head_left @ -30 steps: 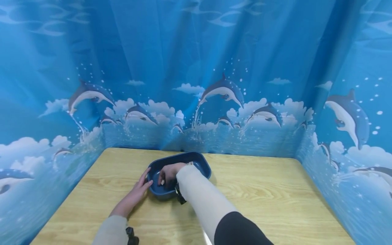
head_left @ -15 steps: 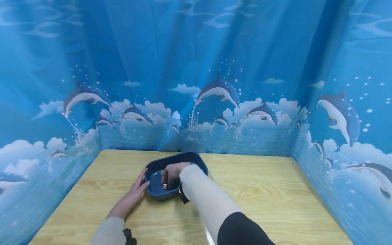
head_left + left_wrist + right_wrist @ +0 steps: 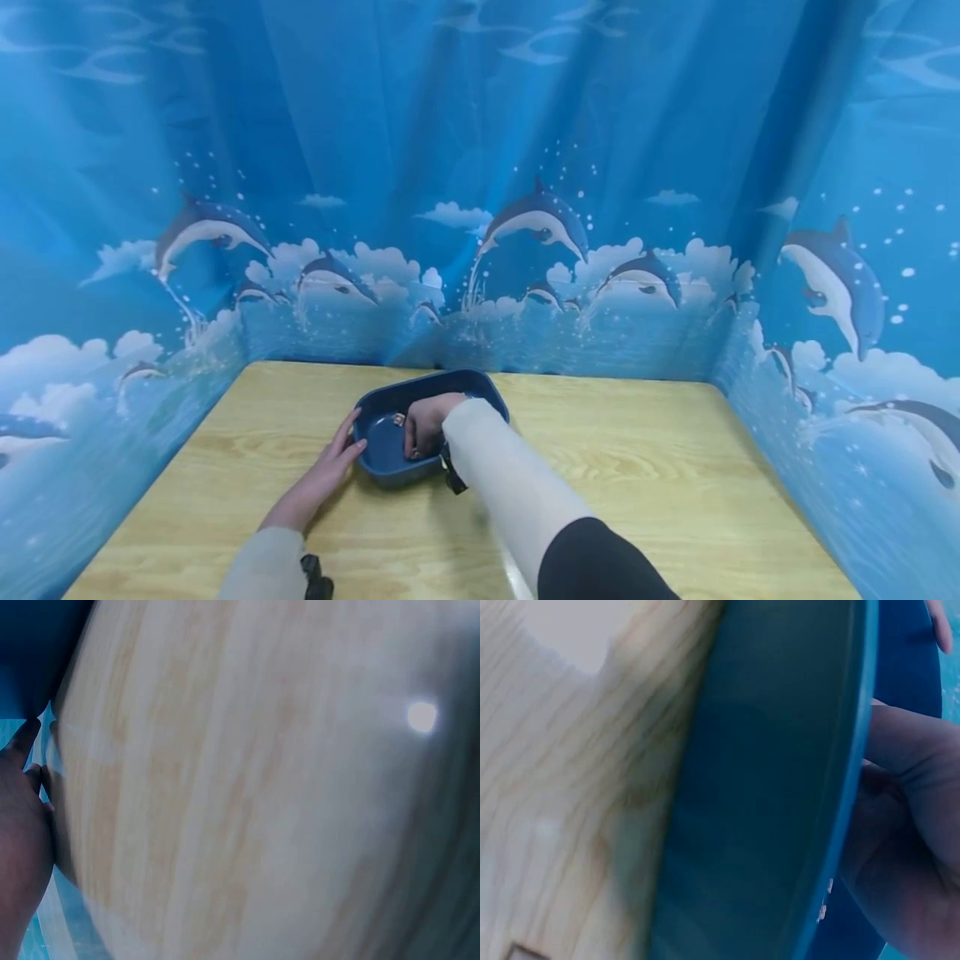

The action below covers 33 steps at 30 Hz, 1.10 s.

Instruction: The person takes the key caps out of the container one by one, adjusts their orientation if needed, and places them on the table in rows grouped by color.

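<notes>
A deep blue tub [image 3: 386, 479] with rounded corners stands on the table. My left hand [image 3: 322, 482] rests against its left end, fingers fairly straight along the outside and thumb near the rim. Inside the tub, my right hand [image 3: 427, 422] points down with bent fingers. A small light piece [image 3: 415, 454] shows at its fingertips, apparently pinched; its kind is too small to tell. Another small brown-and-white piece [image 3: 399, 419] lies on the tub floor just left of that hand. In the right wrist view the tub wall [image 3: 765, 780] hides the fingertips of the right hand [image 3: 911, 817].
The wooden table [image 3: 637, 467] carries the tub near its back edge. Blue dolphin-print curtain [image 3: 480, 167] hangs behind and along both sides. Light sleeves [image 3: 510, 467] and dark wrist straps cover the forearms.
My right hand has shifted slightly right within the tub. The brown-and-white piece beside it now lies in plain view. My left hand has stayed at the tub's left end.
</notes>
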Each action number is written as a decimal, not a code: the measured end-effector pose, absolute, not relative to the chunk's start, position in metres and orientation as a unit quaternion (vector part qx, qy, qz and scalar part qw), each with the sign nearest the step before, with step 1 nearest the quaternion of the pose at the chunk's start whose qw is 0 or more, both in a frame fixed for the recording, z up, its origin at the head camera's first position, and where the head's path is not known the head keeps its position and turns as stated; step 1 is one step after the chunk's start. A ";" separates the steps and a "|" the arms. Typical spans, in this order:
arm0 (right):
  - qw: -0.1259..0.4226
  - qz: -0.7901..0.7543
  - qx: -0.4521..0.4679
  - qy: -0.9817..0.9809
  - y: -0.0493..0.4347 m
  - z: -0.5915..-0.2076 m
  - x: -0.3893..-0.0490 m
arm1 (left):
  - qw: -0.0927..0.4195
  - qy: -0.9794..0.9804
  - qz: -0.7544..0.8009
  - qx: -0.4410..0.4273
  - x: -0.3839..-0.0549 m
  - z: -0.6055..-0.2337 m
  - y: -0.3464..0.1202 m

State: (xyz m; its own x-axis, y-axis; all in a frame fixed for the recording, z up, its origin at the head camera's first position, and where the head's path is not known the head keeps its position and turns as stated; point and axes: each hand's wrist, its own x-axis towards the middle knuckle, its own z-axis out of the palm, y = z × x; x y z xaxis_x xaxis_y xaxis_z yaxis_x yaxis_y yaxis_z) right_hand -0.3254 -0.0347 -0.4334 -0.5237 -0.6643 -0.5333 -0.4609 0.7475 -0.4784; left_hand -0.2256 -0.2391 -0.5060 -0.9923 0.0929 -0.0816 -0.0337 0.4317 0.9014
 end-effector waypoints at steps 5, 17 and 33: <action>0.372 -0.163 -0.315 0.858 -0.018 -0.425 -0.331 | 0.065 0.837 0.543 0.013 -0.227 -0.506 -0.239; 0.365 -0.200 -0.319 0.851 0.017 -0.408 -0.338 | 0.090 0.835 0.543 0.004 -0.227 -0.508 -0.240; 0.327 -0.297 -0.308 0.843 0.078 -0.394 -0.327 | 0.088 0.840 0.535 0.018 -0.228 -0.504 -0.240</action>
State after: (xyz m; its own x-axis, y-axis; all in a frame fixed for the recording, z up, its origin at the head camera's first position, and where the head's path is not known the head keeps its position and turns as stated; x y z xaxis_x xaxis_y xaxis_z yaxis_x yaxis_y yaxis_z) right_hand -0.3267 0.0782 -0.3939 -0.5958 -0.7134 -0.3689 -0.3250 0.6342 -0.7016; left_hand -0.2281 -0.2396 -0.5043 -0.9839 0.1239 -0.1286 -0.0643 0.4263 0.9023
